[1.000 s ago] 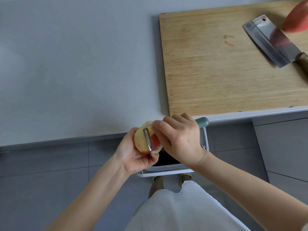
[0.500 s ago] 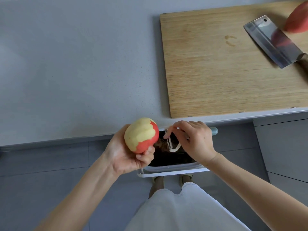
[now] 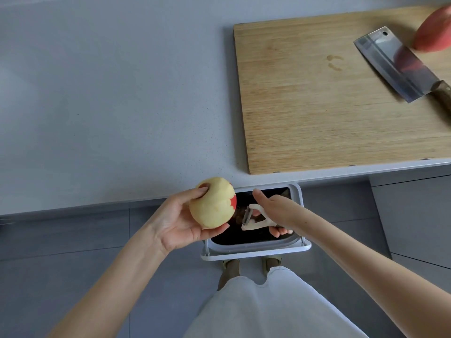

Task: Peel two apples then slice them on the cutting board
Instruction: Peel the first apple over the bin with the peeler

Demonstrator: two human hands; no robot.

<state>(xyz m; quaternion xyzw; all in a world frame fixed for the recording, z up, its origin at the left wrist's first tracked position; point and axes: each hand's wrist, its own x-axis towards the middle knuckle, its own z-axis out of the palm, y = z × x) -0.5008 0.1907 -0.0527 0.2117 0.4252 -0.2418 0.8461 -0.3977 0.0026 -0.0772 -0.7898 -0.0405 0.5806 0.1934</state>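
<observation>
Mostly peeled yellow apple [image 3: 212,206] was held in the left hand [image 3: 178,225] grip just left of the white rectangular bin [image 3: 256,250], right hand [image 3: 278,211] grip held a white Y-shaped peeler [image 3: 253,215] above the bin, unpeeled red apple [image 3: 434,32] and steel cleaver [image 3: 395,67] lay on wooden cutting board [image 3: 317,106] beyond the bin.

The apple [image 3: 212,203] rotated; the peeler [image 3: 253,217] withdrawn.
The left hand [image 3: 178,225] now presents mostly peeled flesh; the right hand [image 3: 280,211] has moved over the bin [image 3: 256,252].
</observation>
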